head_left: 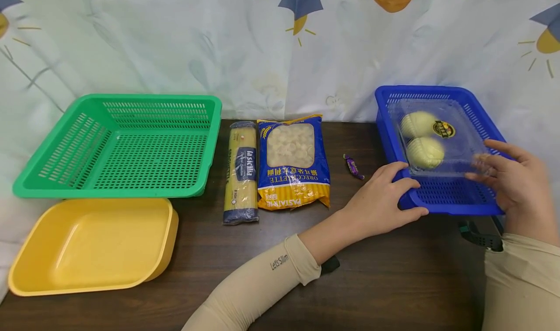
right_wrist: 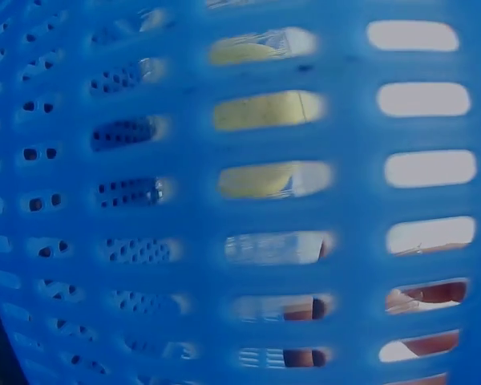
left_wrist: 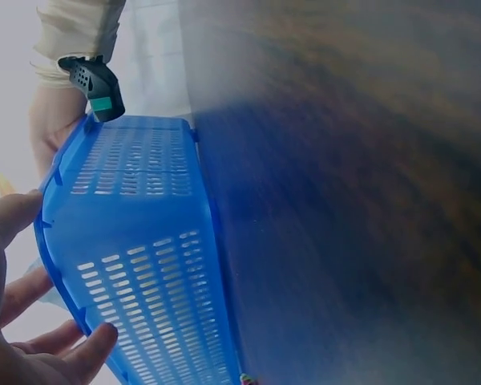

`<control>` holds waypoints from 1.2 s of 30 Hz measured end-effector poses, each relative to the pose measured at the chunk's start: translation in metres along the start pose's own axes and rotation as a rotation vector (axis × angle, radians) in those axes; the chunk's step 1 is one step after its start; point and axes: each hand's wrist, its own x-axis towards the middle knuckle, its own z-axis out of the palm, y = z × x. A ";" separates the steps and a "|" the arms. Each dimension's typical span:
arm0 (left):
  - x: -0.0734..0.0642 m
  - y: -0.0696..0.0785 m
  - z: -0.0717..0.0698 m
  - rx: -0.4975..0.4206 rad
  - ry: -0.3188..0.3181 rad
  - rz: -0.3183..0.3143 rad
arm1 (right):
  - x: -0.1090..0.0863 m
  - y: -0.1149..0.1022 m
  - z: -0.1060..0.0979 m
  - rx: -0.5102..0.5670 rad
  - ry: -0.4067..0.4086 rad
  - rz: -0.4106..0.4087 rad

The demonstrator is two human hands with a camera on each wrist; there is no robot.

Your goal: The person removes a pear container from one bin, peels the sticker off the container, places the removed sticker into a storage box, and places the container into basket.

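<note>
A blue plastic basket [head_left: 450, 209] with slotted walls stands at the right. My left hand [head_left: 380, 200] grips its front left corner, with fingers and thumb at the rim; the left wrist view shows this from outside the basket [left_wrist: 144, 241]. A clear plastic box [head_left: 459, 146] with two pale yellow round food items [head_left: 424, 153] and a dark round label lies in the top of the basket. At the box's right end, my right hand [head_left: 516, 175] holds its edge with fingers and thumb. In the right wrist view, slots in the basket wall [right_wrist: 345, 200] show parts of the box.
Left of the basket lie a small purple-wrapped candy [head_left: 353, 166], a blue and yellow orecchiette bag [head_left: 292, 163] and a spaghetti pack [head_left: 242, 173]. Farther left stand a green slotted basket [head_left: 144, 194] and a yellow tub [head_left: 168, 238]. A patterned curtain [head_left: 245, 54] hangs behind the table.
</note>
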 end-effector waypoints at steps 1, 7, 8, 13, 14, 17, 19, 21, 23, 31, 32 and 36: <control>0.000 0.000 0.000 -0.001 0.001 0.002 | 0.000 -0.001 0.000 0.010 -0.001 -0.007; 0.000 0.000 0.000 0.023 0.015 0.024 | -0.003 -0.005 0.000 0.032 -0.002 -0.023; 0.000 0.000 0.000 0.029 0.015 0.028 | -0.003 -0.005 0.000 0.038 -0.003 -0.024; -0.001 0.000 -0.001 0.034 0.011 0.041 | -0.005 -0.008 0.000 0.051 -0.013 -0.052; -0.001 0.000 -0.001 0.035 0.010 0.043 | -0.005 -0.009 0.000 0.063 -0.017 -0.056; -0.001 0.000 -0.001 0.042 0.011 0.048 | -0.008 -0.011 -0.002 0.087 -0.029 -0.076; -0.001 0.000 -0.001 0.050 0.011 0.050 | -0.011 -0.013 -0.003 0.106 -0.041 -0.093; -0.001 0.000 -0.001 0.052 0.009 0.046 | -0.014 -0.016 -0.004 0.136 -0.056 -0.118; -0.001 0.000 -0.001 0.036 0.002 0.039 | -0.017 -0.019 -0.006 0.189 -0.076 -0.153; 0.000 -0.002 -0.009 -0.127 0.042 0.000 | -0.031 -0.034 -0.004 0.329 -0.117 -0.253; 0.000 -0.003 -0.012 -0.139 0.053 0.000 | -0.032 -0.036 -0.003 0.336 -0.125 -0.265; 0.002 -0.010 -0.030 -0.223 0.097 -0.009 | -0.039 -0.044 0.002 0.380 -0.164 -0.308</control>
